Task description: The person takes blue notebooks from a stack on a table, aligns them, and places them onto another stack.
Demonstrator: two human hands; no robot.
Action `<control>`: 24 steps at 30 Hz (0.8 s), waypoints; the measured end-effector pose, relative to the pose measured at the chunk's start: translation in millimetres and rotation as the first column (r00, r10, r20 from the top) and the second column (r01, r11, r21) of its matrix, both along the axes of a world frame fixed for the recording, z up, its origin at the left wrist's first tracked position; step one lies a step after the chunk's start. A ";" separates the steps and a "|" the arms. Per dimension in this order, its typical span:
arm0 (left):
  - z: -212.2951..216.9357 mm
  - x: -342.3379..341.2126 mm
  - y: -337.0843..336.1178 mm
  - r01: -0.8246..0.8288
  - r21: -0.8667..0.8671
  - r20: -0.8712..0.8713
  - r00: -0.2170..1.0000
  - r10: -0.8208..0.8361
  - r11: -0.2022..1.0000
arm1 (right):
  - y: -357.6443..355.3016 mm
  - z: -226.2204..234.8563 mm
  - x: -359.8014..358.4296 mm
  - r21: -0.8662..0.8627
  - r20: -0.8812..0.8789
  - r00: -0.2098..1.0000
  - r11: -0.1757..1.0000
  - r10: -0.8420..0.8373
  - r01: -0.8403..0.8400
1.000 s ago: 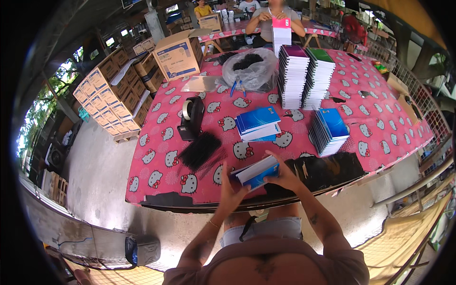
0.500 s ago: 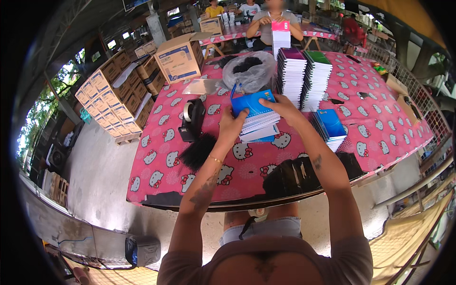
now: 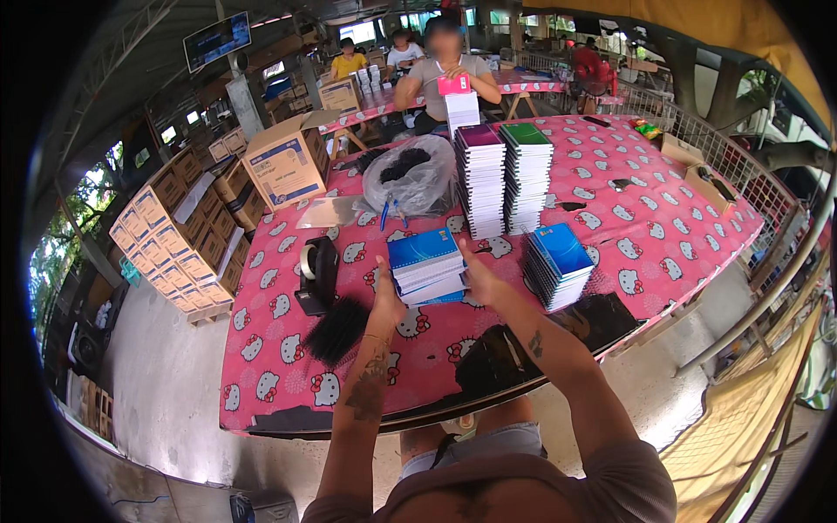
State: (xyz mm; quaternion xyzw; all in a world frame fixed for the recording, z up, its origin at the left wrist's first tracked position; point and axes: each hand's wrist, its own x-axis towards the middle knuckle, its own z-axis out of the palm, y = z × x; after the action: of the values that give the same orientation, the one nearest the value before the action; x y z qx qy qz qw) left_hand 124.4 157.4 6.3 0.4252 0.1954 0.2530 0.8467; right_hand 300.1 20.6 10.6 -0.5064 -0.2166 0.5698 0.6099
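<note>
Here we are at the pink table [image 3: 288, 349], and everything centres on the blue-covered paper stack [image 3: 425, 253], lying straight ahead of us between both hands. Take that stack as the middle of our dial. The left hand [image 3: 388, 301] stands at 8 o'clock, fingers straight, curled around nothing; the right hand [image 3: 484, 281] is at 4 o'clock, fingers extended toward the stack's side. We can't tell how firmly either one presses, if at all.

And look at those layers: the lower sheets sit out of line with the upper ones! There's our main risk. Push harder from one side than the other and the top layers could slide; lift it loosely and it might fan apart.

More hazards around the dial: black coils [image 3: 338, 329] bunched at 8 o'clock, near our left forearm, where a careless sweep could snag and scatter them. A tape dispenser [image 3: 321, 277] at 9 could catch an elbow. Over at 3, the bound blue notebooks [image 3: 560, 257] could topple if our right arm swings wide. And at 1, the tall purple-topped pile [image 3: 482, 187] looks tippy; one knock while reaching past might bring it down.
</note>
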 end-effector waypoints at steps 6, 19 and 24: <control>4.3 5.3 9.8 0.029 -0.066 -0.077 0.996 -0.034 0.997 | 5.6 -11.4 -9.5 0.214 -0.152 0.982 0.974 0.112 -0.077; 28.1 -24.0 -4.5 -0.500 0.832 0.264 0.738 0.621 0.240 | 8.2 -0.4 -5.3 0.262 0.264 0.860 0.891 -0.435 0.371; 62.5 -44.2 -33.7 -0.045 0.924 0.191 0.914 0.357 -0.380 | -5.3 -0.8 -18.0 0.555 0.457 0.583 0.727 -0.672 0.403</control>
State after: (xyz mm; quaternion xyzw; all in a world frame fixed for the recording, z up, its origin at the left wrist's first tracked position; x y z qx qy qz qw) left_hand 80.3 123.7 68.8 0.9078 0.0617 0.4113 0.0544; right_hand 282.1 15.2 9.8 -0.5750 -0.3494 0.0916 0.7341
